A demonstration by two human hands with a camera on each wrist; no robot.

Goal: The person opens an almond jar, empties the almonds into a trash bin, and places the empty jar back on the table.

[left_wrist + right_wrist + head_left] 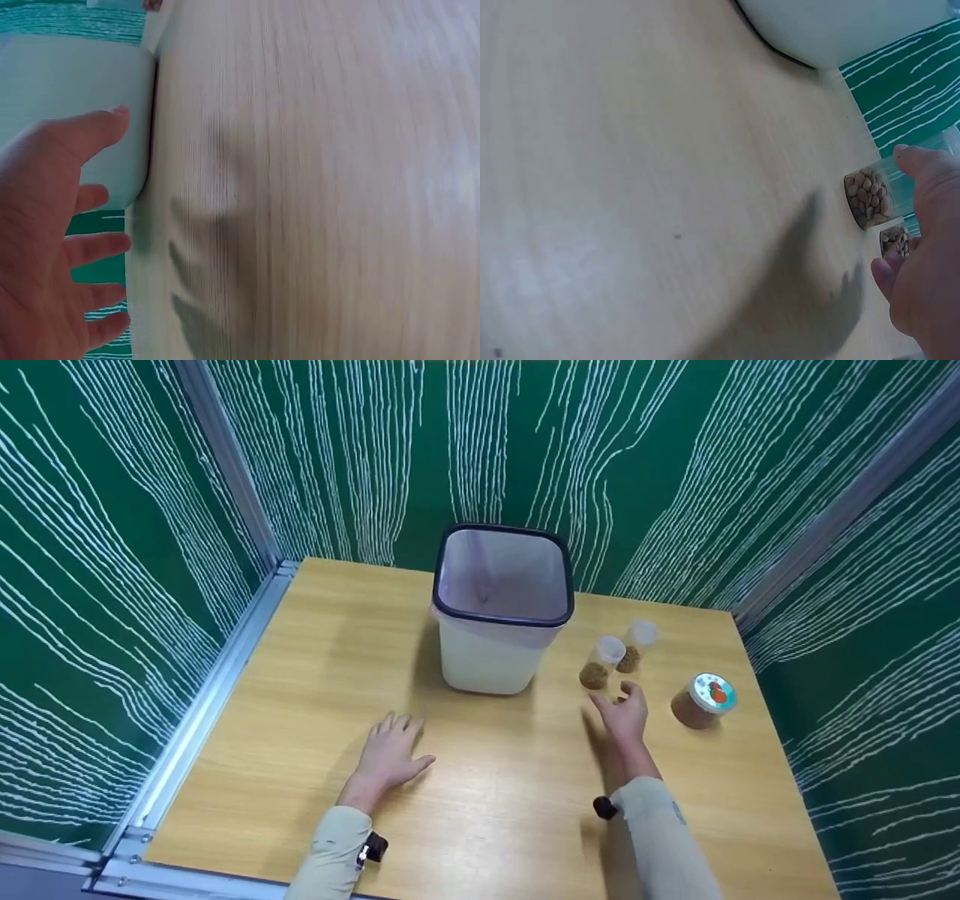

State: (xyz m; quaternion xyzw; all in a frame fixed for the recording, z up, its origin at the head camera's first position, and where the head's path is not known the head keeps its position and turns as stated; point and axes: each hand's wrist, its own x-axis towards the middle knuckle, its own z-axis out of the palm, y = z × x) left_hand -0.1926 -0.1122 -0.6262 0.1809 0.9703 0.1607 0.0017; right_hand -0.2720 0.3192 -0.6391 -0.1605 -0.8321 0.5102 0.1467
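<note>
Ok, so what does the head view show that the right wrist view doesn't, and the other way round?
Only the head view shows the left hand, the jar with a red picture on its lid, and the dark rim of the bin.

Only the right wrist view shows the brown contents of the nearer container as separate pieces, plus a small dark speck on the table.

Both share the right hand, the two clear containers, the bin's pale outside, the wooden table and the green backdrop.
</note>
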